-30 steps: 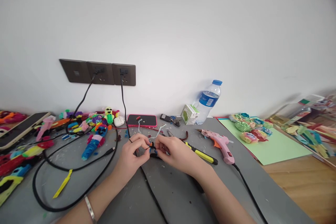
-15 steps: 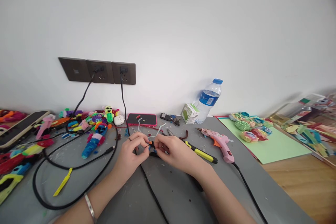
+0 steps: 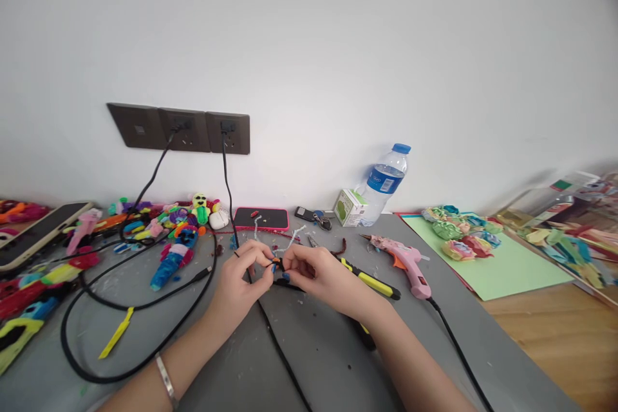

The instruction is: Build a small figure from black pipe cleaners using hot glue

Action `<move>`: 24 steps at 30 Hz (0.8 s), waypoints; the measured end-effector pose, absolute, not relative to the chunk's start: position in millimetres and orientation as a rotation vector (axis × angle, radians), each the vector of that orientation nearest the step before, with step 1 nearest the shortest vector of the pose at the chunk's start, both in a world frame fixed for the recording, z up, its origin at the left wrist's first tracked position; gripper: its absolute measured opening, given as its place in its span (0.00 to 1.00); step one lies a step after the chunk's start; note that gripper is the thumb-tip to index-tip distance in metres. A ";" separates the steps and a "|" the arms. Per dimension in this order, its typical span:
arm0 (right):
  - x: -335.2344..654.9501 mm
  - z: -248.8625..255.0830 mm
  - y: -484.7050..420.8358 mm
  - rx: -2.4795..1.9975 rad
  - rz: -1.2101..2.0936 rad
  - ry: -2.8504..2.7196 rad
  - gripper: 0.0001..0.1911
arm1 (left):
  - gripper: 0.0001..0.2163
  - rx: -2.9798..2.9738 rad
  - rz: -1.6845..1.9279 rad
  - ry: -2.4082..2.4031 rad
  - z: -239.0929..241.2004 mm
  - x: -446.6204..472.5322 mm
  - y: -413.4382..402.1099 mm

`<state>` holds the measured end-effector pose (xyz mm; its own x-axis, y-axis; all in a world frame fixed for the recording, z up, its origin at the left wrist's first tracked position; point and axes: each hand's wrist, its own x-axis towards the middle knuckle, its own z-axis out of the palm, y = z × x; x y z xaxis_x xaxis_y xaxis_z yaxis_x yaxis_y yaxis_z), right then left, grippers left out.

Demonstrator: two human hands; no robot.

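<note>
Fingertips of my left hand (image 3: 245,280) and my right hand (image 3: 322,273) meet in the middle, both closed in a pinch. Between them is a small black-and-orange fuzzy piece (image 3: 277,264), which looks like pipe cleaner; the fingers cover much of it. A dark strip lies just below the fingertips. Behind the hands, silvery-white pipe cleaner bits (image 3: 293,238) stick up. Pliers with black-and-yellow handles (image 3: 374,283) lie partly under my right hand and forearm.
A pink glue gun (image 3: 405,262) lies to the right, near a leaning water bottle (image 3: 385,181) and small box (image 3: 350,207). Black cables (image 3: 72,360) loop at left, beside colourful pipe cleaner figures (image 3: 174,261). Green paper (image 3: 512,270) carries crumpled flowers. A pink-edged phone (image 3: 270,219) lies behind.
My right fingers have shifted slightly around the small black-and-orange piece. The right forearm has moved a little, showing more of the lower plier handle. Otherwise the scene looks the same.
</note>
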<state>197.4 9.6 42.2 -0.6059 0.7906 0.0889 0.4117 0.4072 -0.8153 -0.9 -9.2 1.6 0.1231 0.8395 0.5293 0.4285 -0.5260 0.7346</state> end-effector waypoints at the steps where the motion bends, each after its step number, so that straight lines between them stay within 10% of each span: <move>1: 198.2 42.6 9.8 -1.027 1.083 -2.199 0.05 | 0.07 1.999 1.388 1.217 1.3 -1.0 -9.2; 24: 207.3 41.2 18.2 -0.884 0.934 -2.139 0.04 | 0.07 2.030 1.362 1.118 -3.7 -4.1 -7.7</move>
<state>207.3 18.2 41.2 -0.5734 0.7709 0.2773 0.3206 0.5227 -0.7900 -4.1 -7.7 -3.7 0.1840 0.8186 0.5441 0.3746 -0.5702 0.7312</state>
